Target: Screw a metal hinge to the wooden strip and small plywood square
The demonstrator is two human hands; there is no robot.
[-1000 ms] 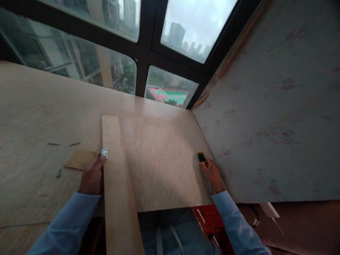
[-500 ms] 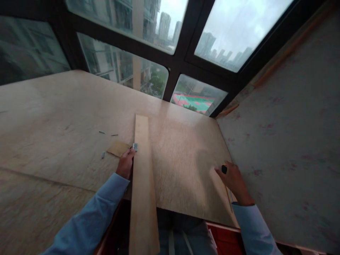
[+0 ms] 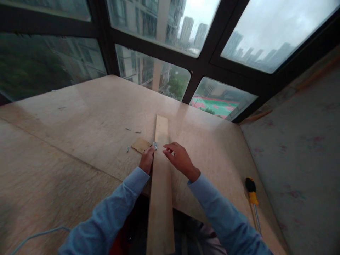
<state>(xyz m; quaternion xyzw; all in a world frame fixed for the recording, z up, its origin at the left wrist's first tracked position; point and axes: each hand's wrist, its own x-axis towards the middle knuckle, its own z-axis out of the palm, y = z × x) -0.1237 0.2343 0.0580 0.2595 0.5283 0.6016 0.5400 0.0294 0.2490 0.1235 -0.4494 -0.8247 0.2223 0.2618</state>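
Observation:
A long wooden board (image 3: 161,184) runs from the bottom edge up the middle of the plywood surface. At its left edge sits a small metal hinge (image 3: 155,145), and the fingers of my left hand (image 3: 147,159) are closed on it there. My right hand (image 3: 180,158) hovers over the board's right side, near the hinge, thumb and fingers apart with nothing visible between them. A small thin wooden piece (image 3: 140,145) lies left of the board, partly beside my left fingers.
Several small screws or pins, one of them here (image 3: 128,149), lie left of the board. A yellow and black screwdriver (image 3: 252,194) rests by the right wall. A cable (image 3: 39,233) crosses the lower left. Windows rise behind the plywood surface (image 3: 92,117).
My right hand has left the screwdriver at the right wall and moved left to the board. The view has shifted left. My left hand stays at the hinge.

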